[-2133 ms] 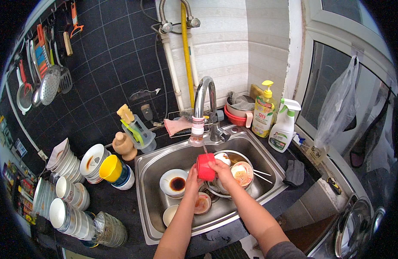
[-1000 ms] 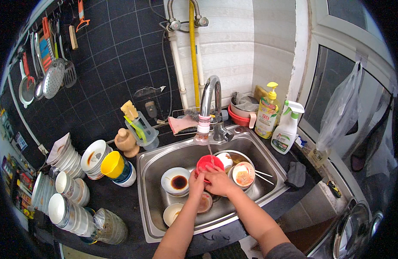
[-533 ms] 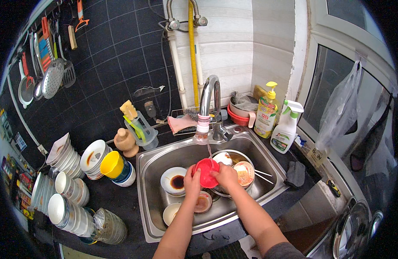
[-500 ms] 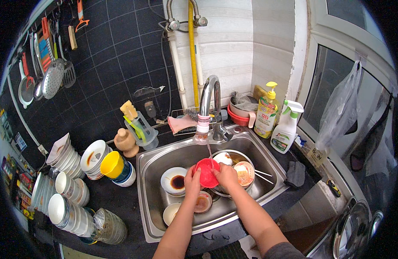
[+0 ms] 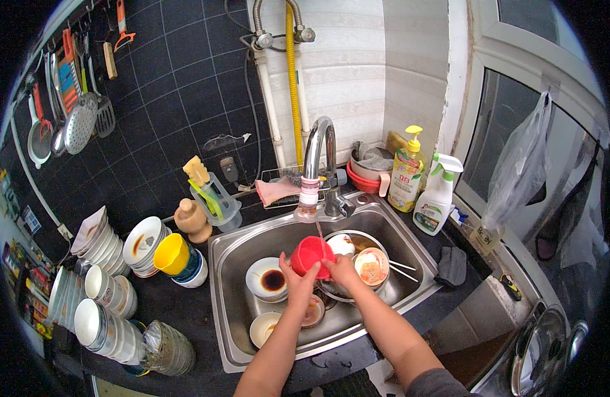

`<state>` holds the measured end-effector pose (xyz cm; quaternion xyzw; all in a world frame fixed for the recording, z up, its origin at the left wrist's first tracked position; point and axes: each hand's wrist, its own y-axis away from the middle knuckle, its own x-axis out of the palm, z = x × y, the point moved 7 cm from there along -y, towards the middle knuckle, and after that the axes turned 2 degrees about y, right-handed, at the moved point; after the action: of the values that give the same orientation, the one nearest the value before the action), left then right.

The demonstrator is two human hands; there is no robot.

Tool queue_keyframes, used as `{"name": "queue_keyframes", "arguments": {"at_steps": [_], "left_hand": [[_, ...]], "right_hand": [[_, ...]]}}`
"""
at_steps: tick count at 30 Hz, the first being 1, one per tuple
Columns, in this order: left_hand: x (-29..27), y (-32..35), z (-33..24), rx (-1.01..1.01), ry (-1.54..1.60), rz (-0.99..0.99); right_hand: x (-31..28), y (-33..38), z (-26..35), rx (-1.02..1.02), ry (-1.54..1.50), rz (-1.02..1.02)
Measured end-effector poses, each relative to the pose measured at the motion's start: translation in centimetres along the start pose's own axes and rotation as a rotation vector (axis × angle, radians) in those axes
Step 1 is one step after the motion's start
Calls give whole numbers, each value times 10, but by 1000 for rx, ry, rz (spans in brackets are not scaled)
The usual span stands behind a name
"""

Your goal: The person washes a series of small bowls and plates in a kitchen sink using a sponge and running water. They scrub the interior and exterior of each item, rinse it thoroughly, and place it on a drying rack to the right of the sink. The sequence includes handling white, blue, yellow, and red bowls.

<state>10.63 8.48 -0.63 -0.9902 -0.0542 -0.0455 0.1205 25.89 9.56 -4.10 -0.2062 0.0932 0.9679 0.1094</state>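
Observation:
A red bowl (image 5: 310, 254) is gripped between my two hands, tilted under the thin stream from the chrome faucet (image 5: 311, 155). My left hand (image 5: 298, 279) wraps its left and near side; my right hand (image 5: 342, 270) holds its right edge. Beneath them in the steel sink (image 5: 223, 331) sits a white bowl (image 5: 257, 269) with dark sauce in it. Closer to me are a small cream bowl (image 5: 259, 329) and another bowl (image 5: 313, 311), partly hidden by my left arm. On the right, a metal pot (image 5: 382, 240) holds a stained bowl (image 5: 371, 267), a white dish (image 5: 342, 245) and white chopsticks (image 5: 403, 270).
Stacked bowls and dishes (image 5: 111, 329) crowd the left counter, beside a yellow cup (image 5: 172, 253) and a wooden jar (image 5: 193, 220). A yellow pump bottle (image 5: 407, 173), a white spray bottle (image 5: 435, 198) and a dark cloth (image 5: 452, 266) stand along the right.
The red bowl has been turned and tipped in my hands. My left thumb has come over its near side, and my hands have shifted slightly.

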Motion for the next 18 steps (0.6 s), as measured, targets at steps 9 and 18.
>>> {"name": "queue_keyframes", "arguments": {"at_steps": [9, 18], "left_hand": [[0, -6, 2, 7, 0, 179], [0, -8, 20, -288, 432, 130]], "right_hand": [[-12, -1, 17, -382, 210, -230], [-11, 19, 35, -194, -274, -11]]}}
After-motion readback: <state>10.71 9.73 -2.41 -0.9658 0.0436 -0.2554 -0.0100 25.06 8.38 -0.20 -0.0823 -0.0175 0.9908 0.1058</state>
